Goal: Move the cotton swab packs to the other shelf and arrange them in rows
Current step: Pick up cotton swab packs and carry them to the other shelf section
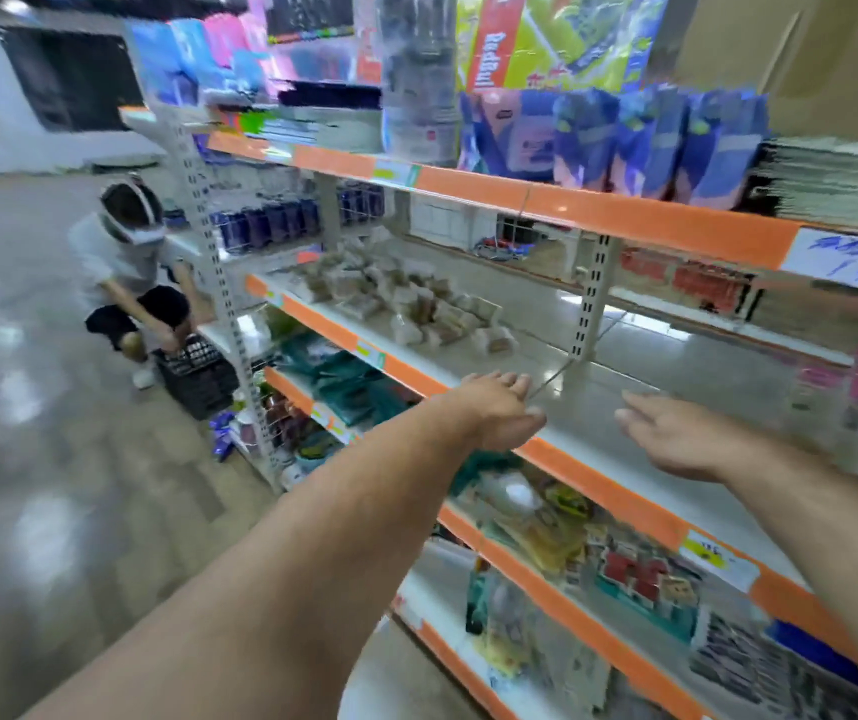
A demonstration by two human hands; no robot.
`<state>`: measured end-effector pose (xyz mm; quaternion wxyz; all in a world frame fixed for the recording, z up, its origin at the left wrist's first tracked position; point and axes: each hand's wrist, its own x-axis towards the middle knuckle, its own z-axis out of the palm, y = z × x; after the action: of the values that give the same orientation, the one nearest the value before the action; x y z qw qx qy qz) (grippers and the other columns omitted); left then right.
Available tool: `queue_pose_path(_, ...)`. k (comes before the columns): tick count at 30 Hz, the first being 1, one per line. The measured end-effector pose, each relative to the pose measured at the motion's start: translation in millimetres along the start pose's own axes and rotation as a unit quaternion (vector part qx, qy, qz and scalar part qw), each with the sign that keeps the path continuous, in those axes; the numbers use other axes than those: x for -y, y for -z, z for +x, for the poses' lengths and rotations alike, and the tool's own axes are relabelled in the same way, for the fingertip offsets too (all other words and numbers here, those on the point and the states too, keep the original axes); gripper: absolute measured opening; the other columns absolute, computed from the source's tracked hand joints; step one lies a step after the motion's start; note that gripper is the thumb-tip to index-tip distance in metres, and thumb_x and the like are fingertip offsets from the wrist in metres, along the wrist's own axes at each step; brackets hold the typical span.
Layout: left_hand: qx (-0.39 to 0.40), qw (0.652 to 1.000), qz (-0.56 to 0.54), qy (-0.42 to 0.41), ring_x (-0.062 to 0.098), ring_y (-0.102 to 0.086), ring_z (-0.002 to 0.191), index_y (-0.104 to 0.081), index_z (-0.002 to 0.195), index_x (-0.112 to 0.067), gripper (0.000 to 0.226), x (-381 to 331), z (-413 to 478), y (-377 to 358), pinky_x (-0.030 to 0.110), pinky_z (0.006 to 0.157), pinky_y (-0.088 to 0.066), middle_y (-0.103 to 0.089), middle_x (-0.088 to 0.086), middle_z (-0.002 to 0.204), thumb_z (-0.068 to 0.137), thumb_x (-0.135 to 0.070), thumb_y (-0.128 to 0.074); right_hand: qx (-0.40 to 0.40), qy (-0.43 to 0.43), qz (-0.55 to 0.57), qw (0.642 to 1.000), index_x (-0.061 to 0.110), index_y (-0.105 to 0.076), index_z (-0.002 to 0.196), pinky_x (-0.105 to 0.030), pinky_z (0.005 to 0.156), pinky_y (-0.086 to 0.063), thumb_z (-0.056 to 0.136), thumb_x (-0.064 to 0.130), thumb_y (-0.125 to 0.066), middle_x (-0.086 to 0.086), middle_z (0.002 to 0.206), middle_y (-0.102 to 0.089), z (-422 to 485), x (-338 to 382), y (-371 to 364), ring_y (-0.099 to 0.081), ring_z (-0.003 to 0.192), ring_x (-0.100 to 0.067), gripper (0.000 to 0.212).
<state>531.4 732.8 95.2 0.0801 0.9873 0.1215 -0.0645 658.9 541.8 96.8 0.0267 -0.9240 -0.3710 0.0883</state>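
Small clear cotton swab packs [406, 304] lie jumbled on the shelf [515, 376]; left hand [499, 407] and right hand [676, 433] reach out empty, fingers loose.

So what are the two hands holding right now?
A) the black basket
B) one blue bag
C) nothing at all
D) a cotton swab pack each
C: the left hand and the right hand both hover open and empty over the bare part of the middle shelf, while the cotton swab packs lie in a loose pile further along it, touched by neither hand.
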Motion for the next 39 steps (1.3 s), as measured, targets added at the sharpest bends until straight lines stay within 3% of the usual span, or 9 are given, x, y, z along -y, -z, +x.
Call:
queue_pose_path(8, -0.03, 0.992, -0.02, 0.118, 0.02, -0.005, 0.152, -0.004, 0.158, -0.013, 0.068, 195, -81, 14, 0.044, 0.123, -0.008, -0.003, 0.005, 0.166, 0.102, -0.047, -0.024, 0.013, 0.113, -0.027, 0.993, 0.02, -0.025, 0.155, -0.033, 0.119, -0.019, 0.103, 0.049, -0.027, -0.009, 0.161, -0.022, 84, 205, -10, -0.022, 0.148, -0.023, 0.059)
queue_pose_path(12, -0.031, 0.983, -0.03, 0.179, 0.022, -0.004, 0.152, -0.005, 0.158, -0.012, 0.076, 305, -116, 18, 0.044, 0.122, -0.011, -0.001, 0.004, 0.165, 0.095, -0.053, -0.016, 0.011, 0.164, -0.035, 0.986, 0.018, -0.037, 0.148, -0.034, 0.11, -0.032, 0.104, 0.047, -0.028, -0.009, 0.153, -0.038, 118, 314, -19, -0.037, 0.139, -0.027, 0.054)
queue_pose_path(14, -0.034, 0.98, -0.03, 0.195, 0.023, -0.005, 0.152, -0.01, 0.157, -0.01, 0.085, 351, -129, 19, 0.045, 0.121, -0.012, -0.001, 0.004, 0.165, 0.087, -0.059, -0.009, 0.018, 0.183, -0.042, 0.982, 0.02, -0.031, 0.152, -0.031, 0.112, -0.029, 0.103, 0.05, -0.028, -0.006, 0.158, -0.031, 133, 361, -23, -0.032, 0.142, -0.025, 0.058)
queue_pose_path(19, -0.056, 0.967, -0.036, 0.245, 0.018, -0.011, 0.151, -0.008, 0.158, -0.013, 0.072, 427, -150, 31, 0.044, 0.12, -0.015, -0.008, 0.004, 0.165, 0.096, -0.046, -0.02, 0.044, 0.239, -0.035, 0.969, 0.017, -0.022, 0.156, -0.031, 0.118, -0.02, 0.105, 0.047, -0.026, -0.004, 0.161, -0.022, 180, 448, -24, -0.02, 0.148, -0.02, 0.059)
queue_pose_path(27, -0.066, 0.952, -0.035, 0.296, 0.022, -0.023, 0.146, -0.017, 0.155, -0.011, 0.07, 517, -122, 45, 0.047, 0.117, -0.021, -0.022, 0.008, 0.161, 0.094, -0.046, -0.024, 0.047, 0.291, -0.042, 0.955, 0.021, -0.018, 0.156, -0.039, 0.119, -0.021, 0.102, 0.053, -0.021, -0.004, 0.163, -0.017, 283, 536, -35, -0.02, 0.148, -0.022, 0.063)
queue_pose_path(33, -0.068, 0.95, -0.03, 0.303, 0.021, -0.013, 0.15, -0.011, 0.158, -0.015, 0.072, 575, -60, 71, 0.045, 0.121, -0.015, -0.011, 0.004, 0.165, 0.095, -0.048, -0.022, 0.043, 0.319, -0.034, 0.946, 0.016, -0.035, 0.148, -0.035, 0.112, -0.03, 0.106, 0.042, -0.025, -0.01, 0.154, -0.037, 355, 561, -16, -0.028, 0.144, -0.023, 0.05)
queue_pose_path(39, -0.056, 0.964, -0.02, 0.26, 0.018, -0.008, 0.152, -0.007, 0.158, -0.012, 0.071, 608, 23, 83, 0.04, 0.123, -0.011, -0.005, 0.005, 0.165, 0.099, -0.048, -0.022, 0.039, 0.296, -0.04, 0.954, 0.019, -0.027, 0.153, -0.037, 0.113, -0.031, 0.104, 0.046, -0.027, -0.011, 0.155, -0.036, 428, 555, -12, -0.033, 0.142, -0.028, 0.056)
